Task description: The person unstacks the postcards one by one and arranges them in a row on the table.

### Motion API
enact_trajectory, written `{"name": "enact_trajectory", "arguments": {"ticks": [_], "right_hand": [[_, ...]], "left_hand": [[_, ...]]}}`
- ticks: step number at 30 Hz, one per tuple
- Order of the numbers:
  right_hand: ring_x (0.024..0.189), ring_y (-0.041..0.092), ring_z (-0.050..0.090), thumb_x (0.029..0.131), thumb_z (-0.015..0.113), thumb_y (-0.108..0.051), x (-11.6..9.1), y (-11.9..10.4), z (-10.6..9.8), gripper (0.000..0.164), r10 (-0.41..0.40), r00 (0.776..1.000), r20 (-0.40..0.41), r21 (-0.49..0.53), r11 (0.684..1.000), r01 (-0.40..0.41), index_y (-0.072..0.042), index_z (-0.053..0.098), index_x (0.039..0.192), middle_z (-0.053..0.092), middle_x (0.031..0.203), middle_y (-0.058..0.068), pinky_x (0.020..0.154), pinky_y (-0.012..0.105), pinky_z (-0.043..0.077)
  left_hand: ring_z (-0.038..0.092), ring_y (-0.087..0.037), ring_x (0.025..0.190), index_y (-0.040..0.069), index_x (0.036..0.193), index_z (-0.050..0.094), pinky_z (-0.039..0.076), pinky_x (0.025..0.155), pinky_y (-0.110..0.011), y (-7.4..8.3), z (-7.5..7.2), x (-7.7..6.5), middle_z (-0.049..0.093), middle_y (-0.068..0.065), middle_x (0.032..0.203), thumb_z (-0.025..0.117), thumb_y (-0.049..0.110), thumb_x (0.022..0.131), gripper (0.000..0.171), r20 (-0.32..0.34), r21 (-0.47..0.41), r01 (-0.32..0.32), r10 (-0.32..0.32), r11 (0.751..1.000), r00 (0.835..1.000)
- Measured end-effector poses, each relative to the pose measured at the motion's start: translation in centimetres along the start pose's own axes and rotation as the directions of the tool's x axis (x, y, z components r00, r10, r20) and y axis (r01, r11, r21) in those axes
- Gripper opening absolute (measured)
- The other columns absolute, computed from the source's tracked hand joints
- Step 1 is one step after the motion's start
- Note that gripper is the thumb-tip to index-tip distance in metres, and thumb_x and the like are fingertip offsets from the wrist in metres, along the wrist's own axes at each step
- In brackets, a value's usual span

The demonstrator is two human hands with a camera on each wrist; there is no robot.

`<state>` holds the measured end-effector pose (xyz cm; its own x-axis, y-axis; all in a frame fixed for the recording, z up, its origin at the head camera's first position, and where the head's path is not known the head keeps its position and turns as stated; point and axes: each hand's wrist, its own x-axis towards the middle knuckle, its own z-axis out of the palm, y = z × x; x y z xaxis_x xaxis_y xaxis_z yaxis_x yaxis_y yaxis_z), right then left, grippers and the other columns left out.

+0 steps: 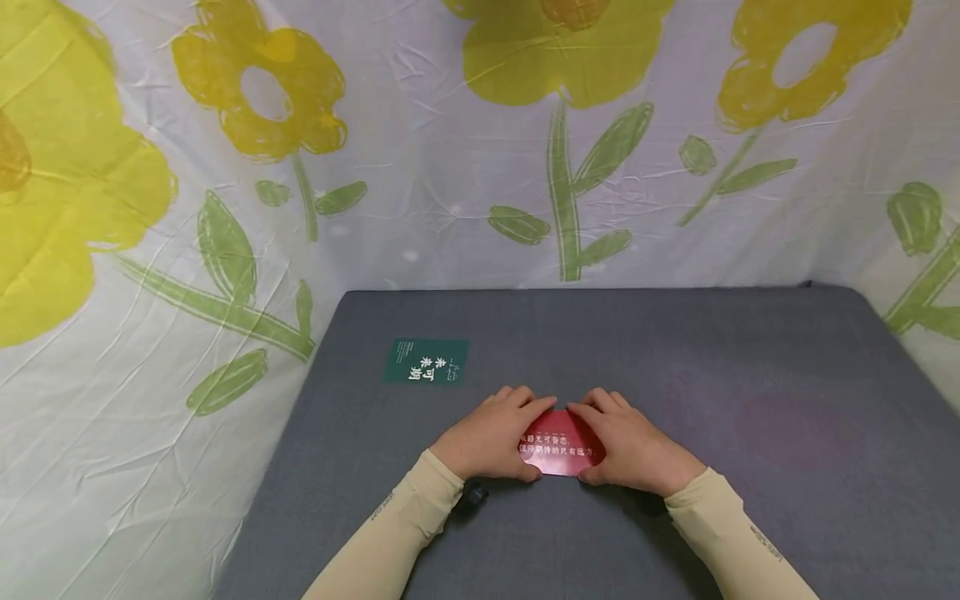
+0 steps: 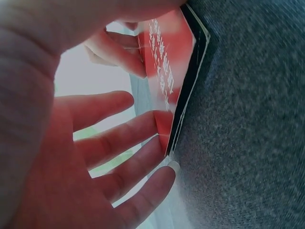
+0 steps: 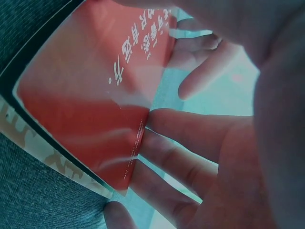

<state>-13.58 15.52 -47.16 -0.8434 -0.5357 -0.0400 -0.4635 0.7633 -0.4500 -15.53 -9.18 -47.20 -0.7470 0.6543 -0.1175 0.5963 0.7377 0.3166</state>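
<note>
A small stack of cards with a glossy red card point(image 1: 561, 442) on top lies low over the grey table, white Chinese characters printed across it. My left hand point(image 1: 497, 433) grips the left end of the stack, thumb at the near edge and fingers at the far edge. On the other end, my right hand point(image 1: 630, 437) holds it the same way. Beneath the red card, the right wrist view shows a dark card edge and a pale card point(image 3: 57, 162) with tan print. Fingertips point(image 2: 164, 119) meet the far edge in the left wrist view.
A dark green card point(image 1: 426, 361) with white characters lies flat on the table point(image 1: 600, 342), farther back and to the left. White cloth point(image 1: 420, 192) with large yellow flowers hangs behind the table and along its sides.
</note>
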Motion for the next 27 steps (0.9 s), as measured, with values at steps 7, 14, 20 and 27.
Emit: {"name": "enact_trajectory", "arguments": {"ticks": [7, 14, 20, 27], "right_hand": [[0.117, 0.024, 0.053, 0.070, 0.099, -0.026, 0.11, 0.04, 0.01, 0.088, 0.001, 1.000, 0.007, 0.012, 1.000, -0.001, 0.000, 0.063, 0.146, 0.059, 0.127, 0.004, 0.093, 0.045, 0.058], [0.117, 0.024, 0.053, 0.070, 0.099, -0.026, 0.01, 0.13, 0.08, 0.088, 0.003, 1.000, 0.008, 0.009, 1.000, -0.003, -0.001, 0.063, 0.146, 0.058, 0.127, 0.004, 0.093, 0.046, 0.058], [0.117, 0.024, 0.053, 0.069, 0.099, -0.027, 0.01, 0.08, 0.12, 0.088, 0.006, 1.000, 0.013, 0.007, 1.000, -0.006, -0.002, 0.063, 0.146, 0.058, 0.127, 0.003, 0.093, 0.046, 0.059], [0.118, 0.024, 0.053, 0.070, 0.099, -0.028, -0.07, 0.14, 0.07, 0.088, 0.002, 1.000, 0.008, 0.008, 1.000, -0.002, -0.002, 0.063, 0.146, 0.059, 0.127, 0.003, 0.094, 0.047, 0.058]], "left_hand": [[0.055, -0.018, 0.123, 0.018, 0.164, 0.048, 0.054, 0.107, -0.034, -0.17, -0.01, -0.05, 0.061, 0.001, 0.138, 0.092, 0.045, 0.079, 0.099, 0.000, -0.010, 0.002, -0.002, 1.000, 1.000], [0.056, -0.018, 0.123, 0.018, 0.163, 0.048, 0.055, 0.107, -0.034, -0.01, -0.05, -0.07, 0.061, 0.000, 0.138, 0.092, 0.045, 0.080, 0.098, 0.000, -0.006, 0.000, 0.000, 1.000, 1.000], [0.055, -0.018, 0.124, 0.018, 0.163, 0.048, 0.054, 0.107, -0.034, 0.04, -0.06, -0.16, 0.060, 0.000, 0.138, 0.092, 0.044, 0.080, 0.097, 0.005, -0.013, 0.007, -0.007, 1.000, 1.000], [0.054, -0.017, 0.123, 0.019, 0.163, 0.049, 0.054, 0.105, -0.034, -0.08, -0.06, -0.15, 0.060, 0.001, 0.138, 0.092, 0.044, 0.079, 0.098, 0.008, -0.016, 0.002, -0.002, 1.000, 1.000]]}}
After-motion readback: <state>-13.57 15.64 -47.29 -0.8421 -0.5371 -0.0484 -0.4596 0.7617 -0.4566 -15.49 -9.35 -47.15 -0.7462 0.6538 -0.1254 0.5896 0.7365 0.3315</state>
